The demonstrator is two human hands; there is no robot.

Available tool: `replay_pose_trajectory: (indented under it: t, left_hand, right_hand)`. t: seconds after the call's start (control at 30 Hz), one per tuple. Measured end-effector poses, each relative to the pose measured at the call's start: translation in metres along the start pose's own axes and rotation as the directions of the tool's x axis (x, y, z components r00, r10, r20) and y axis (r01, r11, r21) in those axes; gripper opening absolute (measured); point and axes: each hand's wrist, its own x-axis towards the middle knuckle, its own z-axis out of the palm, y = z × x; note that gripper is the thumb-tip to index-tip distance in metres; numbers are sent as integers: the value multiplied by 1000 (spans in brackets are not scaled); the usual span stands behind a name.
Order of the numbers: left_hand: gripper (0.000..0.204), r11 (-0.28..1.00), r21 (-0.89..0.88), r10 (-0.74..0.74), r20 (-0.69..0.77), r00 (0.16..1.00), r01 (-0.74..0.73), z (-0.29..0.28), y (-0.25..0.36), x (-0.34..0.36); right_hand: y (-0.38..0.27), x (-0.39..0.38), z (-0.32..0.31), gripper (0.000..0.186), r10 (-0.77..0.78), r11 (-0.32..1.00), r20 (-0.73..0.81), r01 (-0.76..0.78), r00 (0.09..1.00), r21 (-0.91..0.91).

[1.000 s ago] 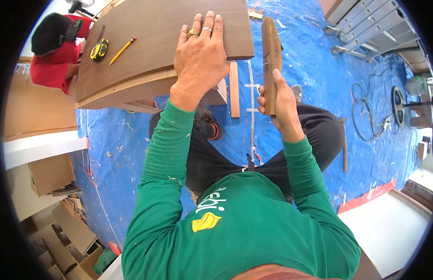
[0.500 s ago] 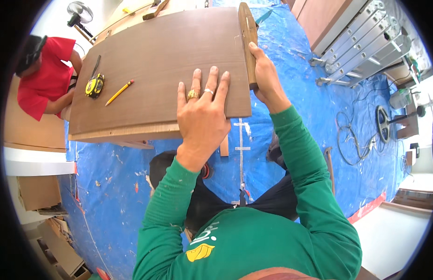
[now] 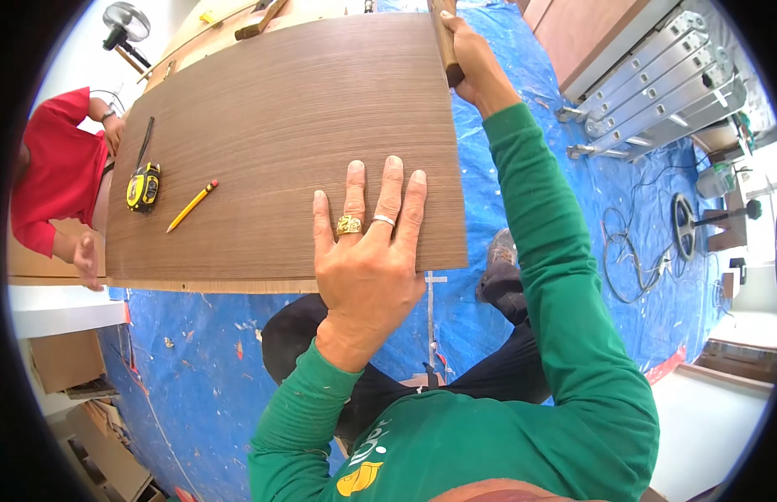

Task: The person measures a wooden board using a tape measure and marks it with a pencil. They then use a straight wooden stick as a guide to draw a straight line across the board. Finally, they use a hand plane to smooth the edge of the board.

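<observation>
My left hand [image 3: 367, 243] lies flat with spread fingers on the near right part of a brown wood-grain panel [image 3: 279, 151]. It wears two rings. My right hand [image 3: 476, 63] is closed round a wooden hand plane [image 3: 448, 46], held along the panel's right edge; the plane's far end leaves the picture. Farther left on the panel lie a yellow pencil [image 3: 192, 206] with a red tip and a yellow-and-black tape measure [image 3: 143, 187] with a dark strap.
A person in a red shirt [image 3: 58, 176] stands at the panel's left edge. Behind the panel lies a wooden tool [image 3: 259, 21]. Blue sheeting [image 3: 556, 226] covers the floor. A folded metal ladder [image 3: 648, 84], a cable [image 3: 627, 238] and a black wheel [image 3: 683, 226] are at the right.
My right hand and the plane have moved away from me along the panel's edge. My left hand stays flat on the panel. The person in red has shifted, one hand now lowered off the panel.
</observation>
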Motion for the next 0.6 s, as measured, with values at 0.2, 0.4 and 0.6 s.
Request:
replay_pose_trajectory:
  t: [0.2, 0.4, 0.6]
  left_hand:
    - [85, 1000, -29, 4, -33, 999, -5, 1, -1, -1]
    - [66, 997, -69, 10, -70, 998, -15, -4, 3, 3]
    - [70, 999, -29, 33, -108, 994, -36, 3, 5, -2]
  right_hand:
    - [-2, -37, 5, 54, -17, 1000, 29, 17, 999, 3]
    - [7, -111, -1, 51, 18, 1000, 40, -19, 999, 9]
    - [41, -237, -8, 58, -86, 993, 14, 87, 996, -80]
